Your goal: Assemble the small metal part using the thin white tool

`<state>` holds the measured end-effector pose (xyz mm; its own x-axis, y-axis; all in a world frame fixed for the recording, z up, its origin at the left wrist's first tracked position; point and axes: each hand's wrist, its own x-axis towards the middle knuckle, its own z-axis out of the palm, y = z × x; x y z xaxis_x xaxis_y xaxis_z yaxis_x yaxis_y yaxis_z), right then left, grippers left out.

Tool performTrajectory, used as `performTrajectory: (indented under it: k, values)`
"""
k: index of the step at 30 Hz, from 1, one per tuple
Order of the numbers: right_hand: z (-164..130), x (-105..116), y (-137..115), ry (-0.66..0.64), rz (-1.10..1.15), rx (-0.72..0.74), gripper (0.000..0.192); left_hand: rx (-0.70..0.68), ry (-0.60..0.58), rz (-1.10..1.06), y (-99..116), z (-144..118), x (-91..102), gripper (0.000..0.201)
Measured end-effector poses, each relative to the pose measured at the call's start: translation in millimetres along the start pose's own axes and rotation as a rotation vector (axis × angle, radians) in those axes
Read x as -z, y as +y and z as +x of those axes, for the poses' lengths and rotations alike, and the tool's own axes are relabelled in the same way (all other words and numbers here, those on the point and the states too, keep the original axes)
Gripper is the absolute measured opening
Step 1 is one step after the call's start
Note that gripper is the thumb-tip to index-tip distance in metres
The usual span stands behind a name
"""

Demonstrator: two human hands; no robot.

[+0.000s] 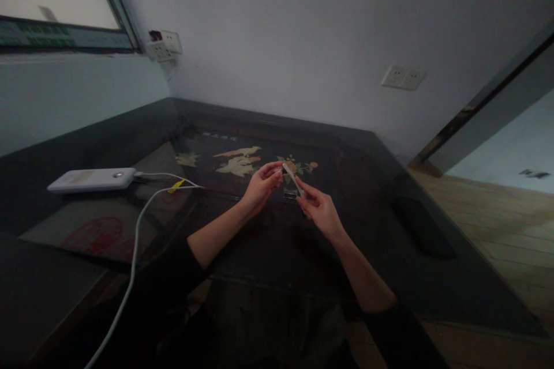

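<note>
My right hand (pixel 319 210) grips a slim, pale, flat stick-like piece (pixel 293 179) between thumb and fingers, tilted with its far end up and to the left. Close to that far end, the fingers of my left hand (pixel 261 187) are pinched together. Whatever sits between them is too small and dim to name. Just beneath the pale piece, a small dark rectangular item with shiny edges (pixel 289 195) shows beside my right fingertips; I cannot tell whether it lies on the table or is held.
A white power bank (pixel 93 179) with a white cable (pixel 137 230) lies at left on the dark glossy table (pixel 259 118). The cable runs toward me. A flat black object (pixel 422 228) lies at right. Wall sockets (pixel 403 78) are behind.
</note>
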<state>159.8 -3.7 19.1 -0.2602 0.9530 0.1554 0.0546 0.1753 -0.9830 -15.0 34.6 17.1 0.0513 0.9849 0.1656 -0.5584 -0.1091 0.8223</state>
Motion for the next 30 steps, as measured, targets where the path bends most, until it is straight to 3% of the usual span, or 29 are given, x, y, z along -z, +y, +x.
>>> performTrajectory:
  k: [12,25,30]
  values:
    - [-3.3,-4.0,-2.4,-0.102,0.236,-0.054,0.053,-0.007,-0.010,-0.006,0.1,0.7,1.8,0.041]
    - [1.7,3.8,1.1,0.050,-0.126,0.065,0.054,0.008,-0.002,0.043,0.3,-1.2,0.3,0.039]
    - [-0.6,1.1,-4.9,0.049,-0.134,0.067,0.052,0.002,-0.005,0.006,1.0,-0.5,-0.1,0.041]
